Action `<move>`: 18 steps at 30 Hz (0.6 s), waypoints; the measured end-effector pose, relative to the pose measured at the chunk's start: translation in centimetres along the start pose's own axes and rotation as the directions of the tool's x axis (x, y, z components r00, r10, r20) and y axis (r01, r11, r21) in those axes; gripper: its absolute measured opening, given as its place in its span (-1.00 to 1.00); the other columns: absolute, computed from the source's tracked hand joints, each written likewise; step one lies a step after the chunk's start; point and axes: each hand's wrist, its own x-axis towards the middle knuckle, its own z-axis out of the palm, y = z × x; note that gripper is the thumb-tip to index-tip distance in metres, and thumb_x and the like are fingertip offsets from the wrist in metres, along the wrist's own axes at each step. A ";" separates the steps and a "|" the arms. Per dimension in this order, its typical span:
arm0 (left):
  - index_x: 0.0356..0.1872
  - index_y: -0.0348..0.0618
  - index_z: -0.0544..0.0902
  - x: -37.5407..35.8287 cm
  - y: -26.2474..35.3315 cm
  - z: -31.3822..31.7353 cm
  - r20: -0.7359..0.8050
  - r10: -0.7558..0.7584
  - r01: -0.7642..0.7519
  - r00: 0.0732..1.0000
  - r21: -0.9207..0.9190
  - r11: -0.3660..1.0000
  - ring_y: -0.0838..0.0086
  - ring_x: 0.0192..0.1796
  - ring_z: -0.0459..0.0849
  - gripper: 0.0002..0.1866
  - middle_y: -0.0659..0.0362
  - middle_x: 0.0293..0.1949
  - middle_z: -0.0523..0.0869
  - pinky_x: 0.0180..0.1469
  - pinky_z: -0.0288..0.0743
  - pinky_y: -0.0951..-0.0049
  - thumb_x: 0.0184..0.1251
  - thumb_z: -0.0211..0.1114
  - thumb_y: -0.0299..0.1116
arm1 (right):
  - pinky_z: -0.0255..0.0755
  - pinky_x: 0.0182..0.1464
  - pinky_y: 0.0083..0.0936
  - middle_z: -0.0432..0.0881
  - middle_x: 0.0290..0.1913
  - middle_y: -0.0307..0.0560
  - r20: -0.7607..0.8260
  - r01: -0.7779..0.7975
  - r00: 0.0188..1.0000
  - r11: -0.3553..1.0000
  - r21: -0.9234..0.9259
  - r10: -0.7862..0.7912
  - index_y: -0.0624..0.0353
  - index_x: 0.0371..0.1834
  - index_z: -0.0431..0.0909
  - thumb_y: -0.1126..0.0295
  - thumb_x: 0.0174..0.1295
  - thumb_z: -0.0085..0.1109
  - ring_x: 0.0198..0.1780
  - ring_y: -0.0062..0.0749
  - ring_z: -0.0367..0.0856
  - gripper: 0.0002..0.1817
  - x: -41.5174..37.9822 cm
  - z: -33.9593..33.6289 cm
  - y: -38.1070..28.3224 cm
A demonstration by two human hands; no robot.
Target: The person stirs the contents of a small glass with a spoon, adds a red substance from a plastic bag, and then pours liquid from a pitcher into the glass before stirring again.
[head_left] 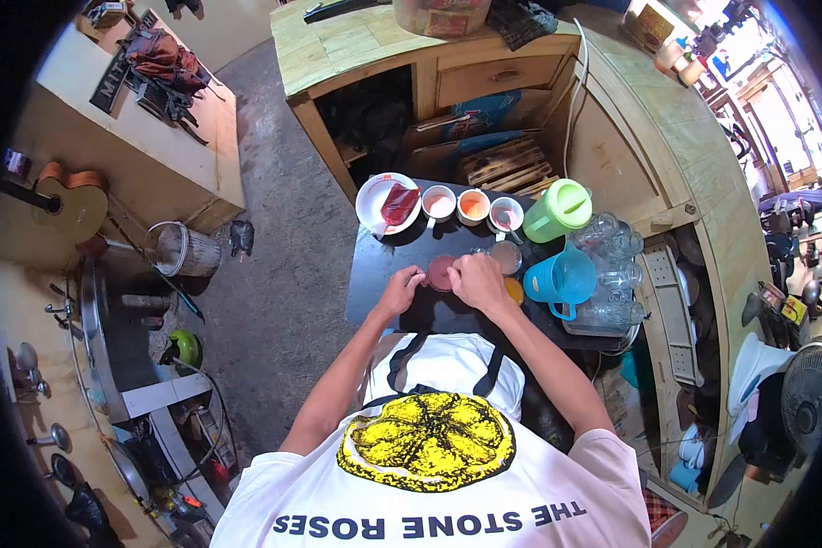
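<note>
A round vessel of reddish-brown contents [440, 272] stands on the dark table between my two hands. My left hand [403, 289] is closed in a pinch at its left side. On its right rim, my right hand [478, 280] is curled with fingers pressed together. Whatever the fingers grip is too small or hidden to make out. Just beyond the right hand is a glass of greyish-brown contents [506, 258]. A vessel with orange-yellow contents [514, 291] sits partly behind the right wrist.
Along the far side are a white bowl with a red packet [399, 205] and three white cups, one with orange contents [473, 206]. A green lidded pitcher [559, 210], a blue pitcher [562, 276] and several upturned clear glasses [617, 274] stand right. A wooden counter [356, 55] rises beyond.
</note>
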 end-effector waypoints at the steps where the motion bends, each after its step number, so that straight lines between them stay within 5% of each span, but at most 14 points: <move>1: -0.27 -0.35 0.64 0.0 0.2 0.0 -0.001 -0.005 0.005 1.000 -0.002 1.000 0.31 -0.19 0.69 -0.74 0.01 -0.33 0.73 -0.03 0.52 0.34 0.48 0.12 -0.34 | 0.47 -0.25 -0.11 0.67 -0.54 0.14 -0.055 0.016 0.998 0.999 -0.029 -0.017 0.21 -0.59 0.70 0.29 0.13 0.24 -0.45 0.02 0.67 -0.75 0.2 0.0 0.2; 5: -0.28 -0.35 0.64 -0.1 0.6 -0.1 -0.004 -0.008 0.008 1.000 -0.022 1.000 0.30 -0.19 0.70 -0.74 0.01 -0.33 0.74 -0.03 0.52 0.34 0.47 0.12 -0.34 | 0.38 -0.16 -0.12 0.66 -0.54 0.15 0.020 0.043 0.999 0.981 -0.188 -0.040 0.19 -0.57 0.72 0.30 0.12 0.25 -0.46 0.03 0.63 -0.77 0.3 -0.7 0.2; 11: -0.27 -0.35 0.64 -0.1 0.6 -0.2 0.014 -0.001 0.001 1.000 -0.009 1.000 0.31 -0.19 0.70 -0.73 0.02 -0.33 0.73 -0.03 0.53 0.34 0.48 0.11 -0.32 | 0.37 -0.03 -0.08 0.66 -0.56 0.18 -0.048 0.108 0.993 0.994 -0.007 -0.108 0.20 -0.61 0.70 0.33 0.07 0.26 -0.47 0.07 0.65 -0.80 0.4 0.1 0.2; 14: -0.28 -0.36 0.64 0.0 0.2 -0.1 0.005 -0.001 0.001 1.000 -0.028 1.000 0.31 -0.20 0.69 -0.73 0.02 -0.33 0.73 -0.03 0.52 0.33 0.48 0.11 -0.32 | 0.40 -0.12 -0.11 0.68 -0.51 0.16 -0.054 0.069 0.996 0.988 -0.136 -0.077 0.22 -0.58 0.72 0.29 0.09 0.28 -0.41 0.04 0.65 -0.76 0.7 -0.9 -0.2; 18: -0.28 -0.36 0.64 0.0 0.6 -0.1 0.014 -0.028 0.028 1.000 -0.013 1.000 0.31 -0.20 0.69 -0.73 0.01 -0.33 0.73 -0.03 0.52 0.33 0.48 0.11 -0.32 | 0.50 -0.18 -0.02 0.68 -0.50 0.17 0.089 -0.013 0.996 0.996 -0.087 0.021 0.22 -0.60 0.71 0.28 0.10 0.29 -0.35 0.08 0.70 -0.75 0.5 -1.1 0.0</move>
